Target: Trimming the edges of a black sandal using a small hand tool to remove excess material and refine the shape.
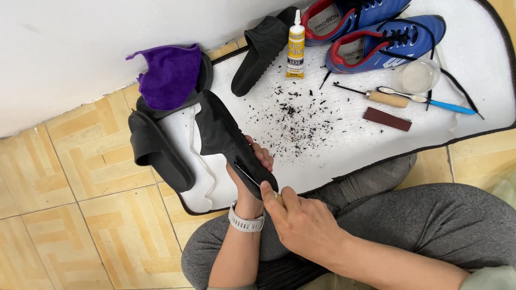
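L hand [252, 166] gripping black slipper [231, 142]; R hand [301, 220] fingers closed on thin tool [250, 177], scraping sole. Shavings [295, 118] on mat [473, 64]; glue tube [295, 45] untouched.

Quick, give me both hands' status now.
Left hand: closed around the black rubber slide sandal, holding it up.
Right hand: closed on a thin tool pressed against the sandal's edge.

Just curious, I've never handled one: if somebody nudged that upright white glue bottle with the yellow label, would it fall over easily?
Probably yes. The glue bottle is tall and narrow and stands on soft white padding, so a nudge might tip it. Being round-bodied, it could then roll. It looks like light plastic, unlikely to break.
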